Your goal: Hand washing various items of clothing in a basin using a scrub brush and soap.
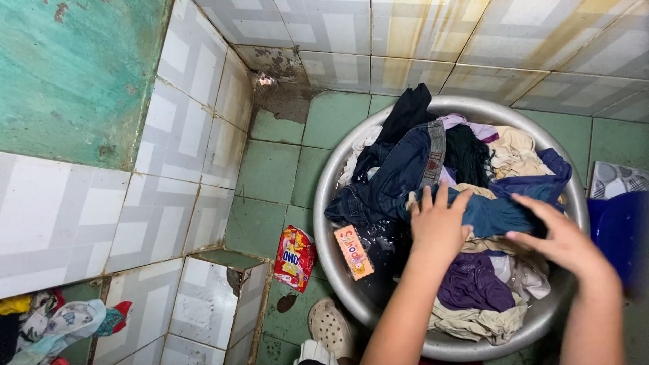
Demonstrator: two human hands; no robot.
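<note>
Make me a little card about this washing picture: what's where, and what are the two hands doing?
place: green tiled floor, tiled walls
basin: big metal one, piled with clothes
clothes: jeans on the heap, teal garment, purple garment
left hand: open, flat on the teal garment
right hand: open, fingers spread above the heap, holding nothing
basin rim: a soap bar in an orange wrapper
floor by basin: red powder packet, beige clog
lower left: more clothes

Home washroom: tiled walls (169, 216), laundry basin (338, 162).
</note>
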